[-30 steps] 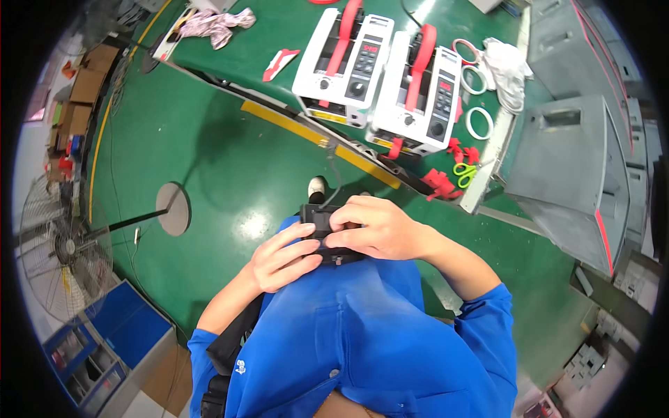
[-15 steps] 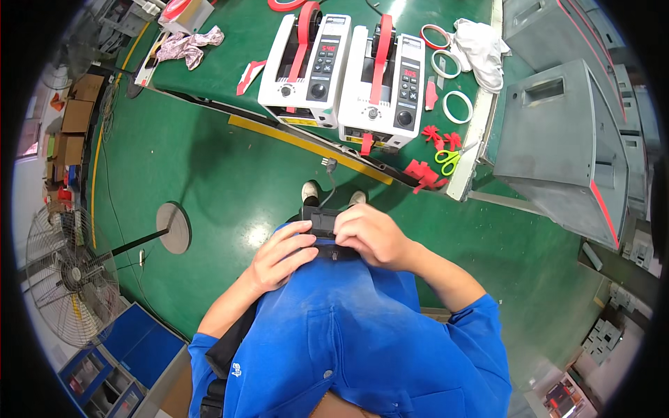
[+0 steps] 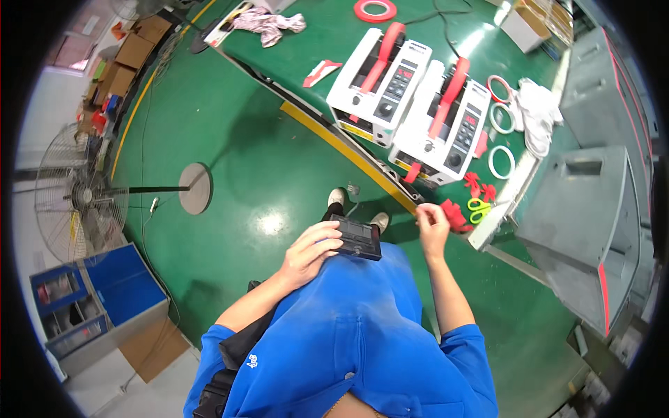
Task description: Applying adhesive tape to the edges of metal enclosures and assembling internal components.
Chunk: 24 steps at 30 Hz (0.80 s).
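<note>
My left hand (image 3: 313, 251) is closed round the left side of a black rectangular device (image 3: 357, 238) held in front of my waist. A cable with a pale plug (image 3: 353, 189) hangs beyond it, blurred. My right hand (image 3: 433, 224) is apart from the device, near the table's front corner, with its thumb and fingers drawn together; what they hold, if anything, is hidden. Close to it on the table lie red tape scraps (image 3: 454, 216) and yellow-green scissors (image 3: 479, 210). Two white tape dispensers with red tape, the left one (image 3: 385, 109) and the right one (image 3: 454, 157), stand behind.
Tape rings (image 3: 501, 162), a white cloth (image 3: 538, 118) and a patterned cloth (image 3: 270, 25) lie on the green table. Grey metal housings (image 3: 589, 216) stand on the right. A floor fan (image 3: 85, 195) with a round base (image 3: 196, 189) is on the left.
My right hand has left the device and moved right, toward the table corner. The left hand keeps the device, now turned more face up. The view has shifted, so the table appears farther right.
</note>
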{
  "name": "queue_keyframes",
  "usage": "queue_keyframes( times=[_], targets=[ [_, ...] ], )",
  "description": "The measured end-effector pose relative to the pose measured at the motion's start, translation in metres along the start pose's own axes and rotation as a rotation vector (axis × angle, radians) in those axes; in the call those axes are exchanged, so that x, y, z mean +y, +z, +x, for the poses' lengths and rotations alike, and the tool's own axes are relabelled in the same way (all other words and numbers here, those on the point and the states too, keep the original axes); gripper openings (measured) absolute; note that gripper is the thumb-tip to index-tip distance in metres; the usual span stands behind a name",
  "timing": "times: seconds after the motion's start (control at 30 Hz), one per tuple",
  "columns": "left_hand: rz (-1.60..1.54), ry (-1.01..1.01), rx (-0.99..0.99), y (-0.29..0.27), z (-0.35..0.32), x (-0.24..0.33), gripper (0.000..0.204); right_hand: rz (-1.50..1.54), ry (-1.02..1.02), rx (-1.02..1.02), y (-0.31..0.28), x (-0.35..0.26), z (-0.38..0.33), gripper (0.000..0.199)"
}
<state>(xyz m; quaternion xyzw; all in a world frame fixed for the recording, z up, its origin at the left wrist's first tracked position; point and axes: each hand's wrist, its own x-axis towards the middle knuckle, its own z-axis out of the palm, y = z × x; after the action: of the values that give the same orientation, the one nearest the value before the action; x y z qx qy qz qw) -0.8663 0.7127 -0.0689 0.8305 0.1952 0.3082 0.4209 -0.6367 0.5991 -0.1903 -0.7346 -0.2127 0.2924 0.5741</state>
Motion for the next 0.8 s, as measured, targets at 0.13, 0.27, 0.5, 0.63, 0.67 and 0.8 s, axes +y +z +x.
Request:
queue_keyframes(
  times=[0.13,0.27,0.5,0.63,0.67,0.8],
  targets=[
    [0.016,-0.071,0.047,-0.006,-0.016,0.001,0.022,-0.001,-0.090,-0.187,0.058,-0.011,-0.005,0.005],
    [0.041,-0.132,0.135,-0.028,-0.033,-0.009,0.022,-0.055,-0.189,-0.268,0.104,-0.030,0.002,0.006],
    [0.030,-0.253,0.312,-0.092,-0.062,-0.035,0.025,-0.077,-0.300,-0.328,0.222,-0.066,0.044,0.005],
    [0.072,-0.281,0.386,-0.141,-0.078,-0.051,0.026,-0.017,-0.228,-0.070,0.303,-0.041,0.142,0.006],
    [0.083,-0.301,0.405,-0.153,-0.085,-0.056,0.026,-0.010,-0.176,0.031,0.315,-0.036,0.170,0.007],
    [0.143,-0.398,0.518,-0.195,-0.116,-0.076,0.023,-0.385,-0.250,0.332,0.337,-0.042,0.242,0.012]
  ],
)
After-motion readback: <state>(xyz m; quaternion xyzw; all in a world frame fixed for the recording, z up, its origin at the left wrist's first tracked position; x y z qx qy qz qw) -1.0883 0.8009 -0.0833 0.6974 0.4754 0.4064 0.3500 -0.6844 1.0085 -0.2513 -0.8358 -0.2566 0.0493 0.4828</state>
